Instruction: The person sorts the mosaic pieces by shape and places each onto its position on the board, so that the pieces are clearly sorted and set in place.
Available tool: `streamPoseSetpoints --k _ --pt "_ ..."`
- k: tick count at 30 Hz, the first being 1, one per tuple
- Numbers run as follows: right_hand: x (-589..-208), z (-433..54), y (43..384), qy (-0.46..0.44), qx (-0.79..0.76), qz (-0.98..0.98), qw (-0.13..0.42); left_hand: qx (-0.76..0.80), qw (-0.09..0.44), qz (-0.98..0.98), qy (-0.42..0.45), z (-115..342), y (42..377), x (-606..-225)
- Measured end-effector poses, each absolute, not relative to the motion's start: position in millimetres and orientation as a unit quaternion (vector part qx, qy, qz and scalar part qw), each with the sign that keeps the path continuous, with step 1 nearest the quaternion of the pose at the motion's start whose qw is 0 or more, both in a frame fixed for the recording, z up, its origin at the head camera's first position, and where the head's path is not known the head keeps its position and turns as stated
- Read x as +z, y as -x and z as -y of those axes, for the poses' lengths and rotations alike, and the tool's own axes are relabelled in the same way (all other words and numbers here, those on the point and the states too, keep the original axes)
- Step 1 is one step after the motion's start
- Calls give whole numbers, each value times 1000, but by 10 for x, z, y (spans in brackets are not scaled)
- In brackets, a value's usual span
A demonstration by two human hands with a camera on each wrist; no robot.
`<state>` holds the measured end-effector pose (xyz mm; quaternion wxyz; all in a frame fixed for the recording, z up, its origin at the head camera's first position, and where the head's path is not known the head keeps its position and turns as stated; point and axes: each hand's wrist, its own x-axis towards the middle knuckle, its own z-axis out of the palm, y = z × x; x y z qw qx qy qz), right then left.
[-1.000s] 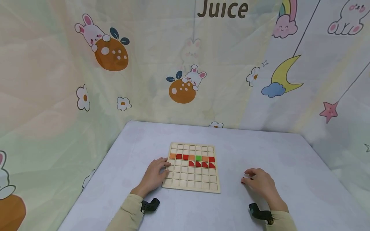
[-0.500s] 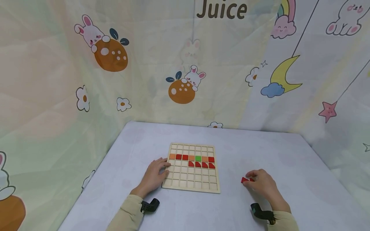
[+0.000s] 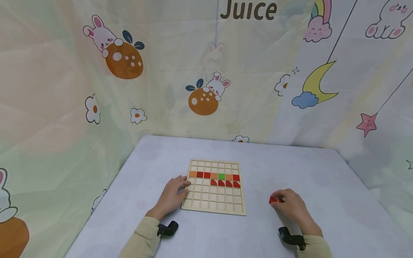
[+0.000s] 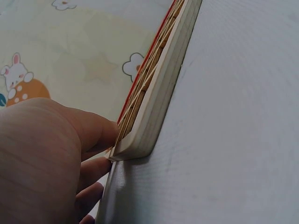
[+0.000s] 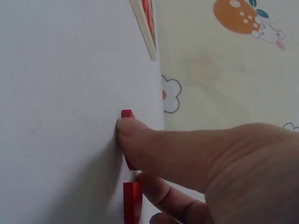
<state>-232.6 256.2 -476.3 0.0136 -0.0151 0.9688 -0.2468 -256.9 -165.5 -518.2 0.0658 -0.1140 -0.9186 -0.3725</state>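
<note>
A square wooden grid board (image 3: 216,206) lies on the table, with a row of orange, red and green tiles (image 3: 221,176) and, below it, several red tiles (image 3: 221,183) with a curved pattern. My left hand (image 3: 171,197) rests at the board's left edge, fingers extended, and in the left wrist view the thumb touches the rim near a corner. To the right of the board, my right hand (image 3: 292,206) pinches a small red tile (image 5: 126,113) between thumb and fingers, close over the table. A second red tile (image 5: 132,200) sits beside it, partly hidden by that hand.
A white cloth covers the table (image 3: 258,233). Behind it hangs a printed curtain (image 3: 167,71) with rabbits, flowers and a moon. Black wrist cameras (image 3: 167,228) are strapped on both forearms.
Red tiles have come into view at my right fingertips, where only a small dark bit showed a second ago. My left hand and the board have stayed in place.
</note>
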Motion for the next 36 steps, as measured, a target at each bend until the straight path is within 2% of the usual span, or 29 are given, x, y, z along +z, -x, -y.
streamPoseSetpoints --k 11,20,36 --pt "-4765 -2445 2337 48 -235 -971 -12 -373 65 919 113 1662 2573 -5177" --pt "-4737 -2385 2325 2 -259 -966 -17 -376 60 918 112 1668 2570 -5181" --pt "-4780 -2293 2328 1 -231 -972 -31 -374 61 919 111 1663 2575 -5192"
